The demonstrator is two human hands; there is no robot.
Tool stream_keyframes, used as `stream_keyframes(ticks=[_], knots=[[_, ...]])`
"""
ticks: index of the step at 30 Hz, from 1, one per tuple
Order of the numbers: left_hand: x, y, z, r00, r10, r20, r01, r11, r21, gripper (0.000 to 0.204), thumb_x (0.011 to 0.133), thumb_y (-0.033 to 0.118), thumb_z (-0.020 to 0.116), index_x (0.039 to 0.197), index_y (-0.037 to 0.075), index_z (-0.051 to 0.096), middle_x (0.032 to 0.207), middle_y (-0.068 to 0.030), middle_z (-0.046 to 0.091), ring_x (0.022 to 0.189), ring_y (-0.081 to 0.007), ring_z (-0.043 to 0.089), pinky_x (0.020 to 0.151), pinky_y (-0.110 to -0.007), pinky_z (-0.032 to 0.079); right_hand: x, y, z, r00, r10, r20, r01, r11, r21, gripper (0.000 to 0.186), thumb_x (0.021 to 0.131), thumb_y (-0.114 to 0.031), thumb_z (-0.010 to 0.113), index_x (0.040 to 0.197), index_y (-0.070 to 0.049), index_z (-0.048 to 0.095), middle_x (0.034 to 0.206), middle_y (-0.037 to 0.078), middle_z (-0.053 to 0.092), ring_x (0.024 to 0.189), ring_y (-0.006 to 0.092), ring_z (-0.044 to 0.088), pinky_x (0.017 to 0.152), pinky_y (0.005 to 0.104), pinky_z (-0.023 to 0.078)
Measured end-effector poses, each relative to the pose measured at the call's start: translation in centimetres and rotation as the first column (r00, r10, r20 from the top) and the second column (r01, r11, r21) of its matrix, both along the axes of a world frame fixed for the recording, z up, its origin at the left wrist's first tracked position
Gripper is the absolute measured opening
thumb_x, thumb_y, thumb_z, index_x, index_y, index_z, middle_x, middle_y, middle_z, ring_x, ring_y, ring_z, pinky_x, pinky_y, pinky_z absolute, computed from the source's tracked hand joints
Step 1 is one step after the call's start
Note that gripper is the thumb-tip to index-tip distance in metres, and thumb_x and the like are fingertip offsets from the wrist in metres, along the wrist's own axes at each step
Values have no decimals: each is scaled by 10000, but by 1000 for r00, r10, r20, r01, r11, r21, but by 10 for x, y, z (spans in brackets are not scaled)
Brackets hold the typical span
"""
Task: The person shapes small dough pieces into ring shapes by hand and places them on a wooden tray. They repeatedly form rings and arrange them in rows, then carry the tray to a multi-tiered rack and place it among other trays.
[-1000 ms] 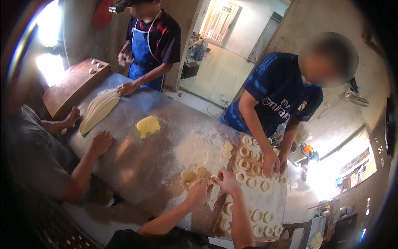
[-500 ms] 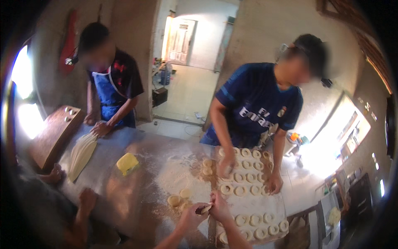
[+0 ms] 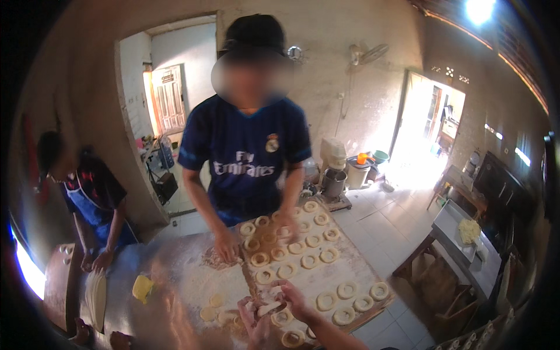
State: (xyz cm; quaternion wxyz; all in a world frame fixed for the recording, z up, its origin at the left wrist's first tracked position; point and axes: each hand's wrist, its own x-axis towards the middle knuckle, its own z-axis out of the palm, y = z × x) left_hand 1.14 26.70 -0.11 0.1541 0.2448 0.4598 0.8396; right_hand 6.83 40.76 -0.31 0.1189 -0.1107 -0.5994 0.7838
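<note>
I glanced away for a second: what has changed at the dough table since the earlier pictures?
The view swung right. The left hand and right hand, still holding a dough piece, shifted rightward, away from the dough discs. A co-worker's hand moved off the rings to over the flour beside the board. The yellow block stayed put.

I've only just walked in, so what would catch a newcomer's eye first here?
Probably the pale dough rings, laid out across the floured board at lower right. At bottom centre, the person's left hand and right hand hold a pale dough piece between them. Farther left, a bright yellow lump sits on the table.
</note>
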Motion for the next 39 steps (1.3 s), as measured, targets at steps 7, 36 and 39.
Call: stream_keyframes(ticks=[7, 36, 39], knots=[[57, 83, 42, 976, -118, -182, -8, 820, -573, 216, 1017, 224, 446, 1088, 31, 514, 897, -22, 544, 797, -106, 501, 742, -251, 434, 57, 54, 12, 975, -200, -93, 191, 977, -95, 460, 1004, -289, 469, 1413, -111, 355, 735, -21, 545, 759, 90, 556, 677, 275, 490], [150, 314, 24, 881, -473, -25, 291, 582, -759, 514, 1021, 475, 273, 1192, 45, 499, 1016, -250, 629, 1060, -391, 613, 929, -442, 443, 193, 234, 1, 848, -522, 85, 446, 792, 417, 651, 979, -605, 342, 1427, -133, 328, 980, 154, 611, 672, 202, 613, 602, 325, 492], [133, 333, 7, 826, -545, -146, 84, 375, -923, 572, 1004, 484, 291, 1351, 44, 406, 1164, -334, 583, 1141, -471, 553, 1006, -496, 388, 190, 249, 11, 698, -560, 446, 450, 828, 336, 666, 966, -534, 460, 1440, -95, 301, 1014, 212, 613, 811, 300, 636, 731, 377, 516]])
